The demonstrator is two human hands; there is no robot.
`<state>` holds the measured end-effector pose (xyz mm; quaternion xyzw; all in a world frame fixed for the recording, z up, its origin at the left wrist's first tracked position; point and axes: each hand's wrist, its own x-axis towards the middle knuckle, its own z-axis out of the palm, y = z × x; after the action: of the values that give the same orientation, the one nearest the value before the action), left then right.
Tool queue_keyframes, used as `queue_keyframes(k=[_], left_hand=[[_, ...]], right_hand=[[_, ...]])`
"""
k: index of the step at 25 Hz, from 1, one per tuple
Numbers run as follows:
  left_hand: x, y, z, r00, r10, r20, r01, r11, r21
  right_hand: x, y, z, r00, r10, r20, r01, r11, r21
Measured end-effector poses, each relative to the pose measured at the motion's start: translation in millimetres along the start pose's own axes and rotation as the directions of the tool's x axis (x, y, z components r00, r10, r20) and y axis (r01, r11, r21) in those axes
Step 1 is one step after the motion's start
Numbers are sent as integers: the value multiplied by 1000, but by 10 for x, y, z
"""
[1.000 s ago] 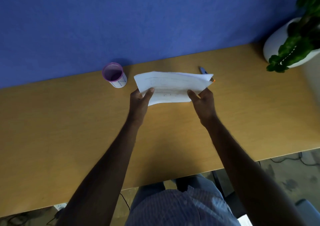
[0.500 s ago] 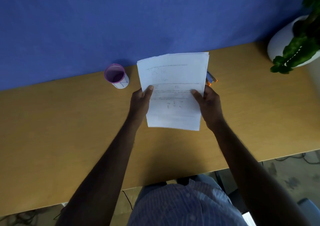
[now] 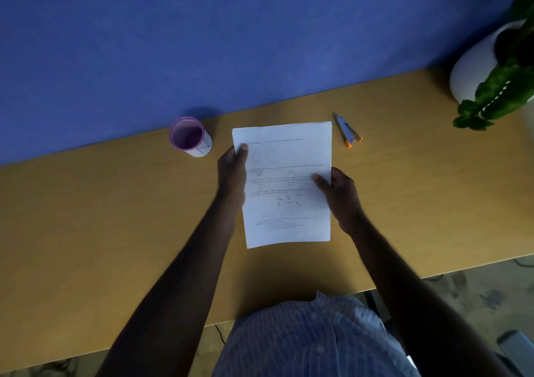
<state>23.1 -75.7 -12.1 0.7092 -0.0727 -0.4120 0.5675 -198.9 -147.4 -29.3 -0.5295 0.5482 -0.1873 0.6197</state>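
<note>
1. I am laying the paper stack [image 3: 289, 160], raised earlier, flat between my hands
2. My left hand [image 3: 232, 171] and right hand [image 3: 341, 194] are pinching its edges
3. The stapler [image 3: 348, 131] beyond my right hand is becoming reachable

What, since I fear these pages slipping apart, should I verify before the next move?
1. Left hand grips the paper stack at its left edge: ok.
2. Right hand pinches its right edge: ok.
3. Sheets flush: top edges look slightly stepped, not ok.
4. Grey-orange tool lies apart, right of the stack: ok.
5. Purple cup stands clear, to the left: ok.
6. Stack resting on the table: cannot tell.
</note>
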Motion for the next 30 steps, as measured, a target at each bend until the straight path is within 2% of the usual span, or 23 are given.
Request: queue_keyframes(k=[2,6,10,12,14,15,18,21,23,25,28,30], left_hand=[[68,-66,37,999,28,-42,-25,998,65],[172,-159,80,998,62,32,-67,985,158],[273,-225,116,998,56,29,-61,975,215],[330,-256,133,999,47,26,-52,971,233],[384,-288,153,999,41,10,-42,966,255],[416,-307,163,999,39,0,-37,964,263],[481,-356,187,999,39,-11,-34,960,278],[538,-371,185,999,33,-20,-25,954,299],[559,-380,187,1000,22,-17,-15,951,307],[567,-385,189,1000,9,-12,-5,954,299],[529,-364,197,1000,8,-7,-6,955,297],[478,-317,210,1000,19,9,-21,955,295]], right_hand=[[115,-20,-12,1000,10,3,-10,1000,10],[488,-205,-49,997,11,-71,-3,994,107],[854,-332,-92,989,-14,-149,38,987,155],[970,-329,-132,958,-87,-273,103,994,43],[1071,-229,-199,883,-227,-410,136,961,-240],[1127,-146,-235,865,-262,-428,97,924,-369],[1241,88,-309,908,-91,-409,-138,856,-497],[1334,226,-384,920,-76,-385,-166,813,-558],[1366,239,-442,912,-73,-403,-159,843,-514],[1357,202,-482,899,-74,-431,-110,916,-386],[1286,0,-453,880,-113,-461,70,992,-110],[1194,-198,-384,903,-205,-377,204,978,-43]])
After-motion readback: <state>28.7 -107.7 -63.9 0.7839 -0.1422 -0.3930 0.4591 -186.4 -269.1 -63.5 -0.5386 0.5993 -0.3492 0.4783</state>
